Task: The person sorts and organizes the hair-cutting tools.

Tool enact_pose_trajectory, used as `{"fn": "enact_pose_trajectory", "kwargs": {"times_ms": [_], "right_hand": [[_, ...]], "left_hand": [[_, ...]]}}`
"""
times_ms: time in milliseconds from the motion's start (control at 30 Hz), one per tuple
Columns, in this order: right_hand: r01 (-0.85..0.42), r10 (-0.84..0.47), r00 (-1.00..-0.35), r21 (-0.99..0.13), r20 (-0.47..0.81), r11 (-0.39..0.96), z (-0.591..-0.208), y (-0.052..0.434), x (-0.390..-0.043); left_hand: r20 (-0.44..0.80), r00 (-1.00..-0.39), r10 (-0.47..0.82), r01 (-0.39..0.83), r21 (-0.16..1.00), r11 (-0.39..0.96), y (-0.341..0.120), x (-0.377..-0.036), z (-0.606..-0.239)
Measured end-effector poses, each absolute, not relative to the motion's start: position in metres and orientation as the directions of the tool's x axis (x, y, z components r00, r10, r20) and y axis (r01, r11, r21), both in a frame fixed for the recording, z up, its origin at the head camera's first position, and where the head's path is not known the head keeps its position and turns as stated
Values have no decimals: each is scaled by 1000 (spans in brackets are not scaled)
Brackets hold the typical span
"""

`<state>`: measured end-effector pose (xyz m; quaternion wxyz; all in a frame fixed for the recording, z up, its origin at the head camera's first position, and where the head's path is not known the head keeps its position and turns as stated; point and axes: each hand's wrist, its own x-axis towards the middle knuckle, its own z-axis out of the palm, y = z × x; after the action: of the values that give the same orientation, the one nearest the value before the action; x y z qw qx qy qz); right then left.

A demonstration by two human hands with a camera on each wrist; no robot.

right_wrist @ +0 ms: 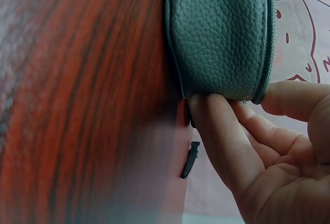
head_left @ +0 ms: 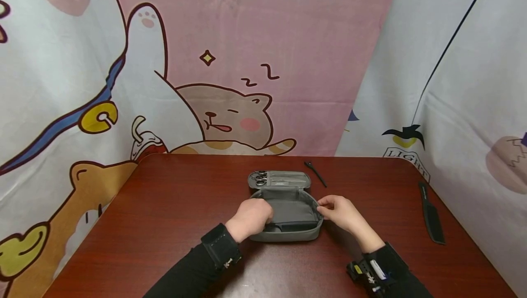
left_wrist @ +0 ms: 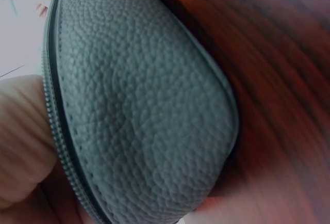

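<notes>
A grey zippered case [head_left: 286, 236] with a pebbled surface lies unzipped on the table, its lid folded back away from me. Small scissors [head_left: 260, 178] sit in the lid's left part. My left hand [head_left: 252, 218] grips the case's left front wall, its fingers bent over the rim and partly hidden inside. In the left wrist view that hand [left_wrist: 23, 136] shows beside the zipper teeth. My right hand [head_left: 339, 213] pinches the case's right side. Seen from the right wrist, the thumb of this hand [right_wrist: 258, 157] lies at the zipper rim and the fingers press the outer wall.
Behind the case, to the right, lies a black hair clip [head_left: 315, 174]. A black comb [head_left: 432, 215] lies near the right edge of the reddish-brown table [head_left: 185, 183]. Printed cloth [head_left: 309, 60] hangs behind the table and down its sides.
</notes>
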<state>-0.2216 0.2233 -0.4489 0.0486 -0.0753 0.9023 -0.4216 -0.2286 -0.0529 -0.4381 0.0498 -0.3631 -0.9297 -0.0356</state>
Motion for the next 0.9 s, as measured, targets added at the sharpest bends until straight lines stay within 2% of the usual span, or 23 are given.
{"fn": "enact_pose_trajectory", "kwargs": {"times_ms": [333,500,667,900], "right_hand": [[-106,-185,-983,-771,-16,629,-448,223,-222],[-114,-197,-980,-774,-15,623,-446,223,-221],[-95,-180,-983,-776,-24,624,-448,223,-222],[-92,-178,-984,-777,-27,623,-450,224,-222]], "left_hand": [[72,-766,638,642,35,766,-53,-228,-435],[81,-783,616,621,77,780,-53,-226,-427],[145,-792,593,610,148,779,-52,-224,-424],[313,-792,524,592,187,784,-54,-221,-424]]}}
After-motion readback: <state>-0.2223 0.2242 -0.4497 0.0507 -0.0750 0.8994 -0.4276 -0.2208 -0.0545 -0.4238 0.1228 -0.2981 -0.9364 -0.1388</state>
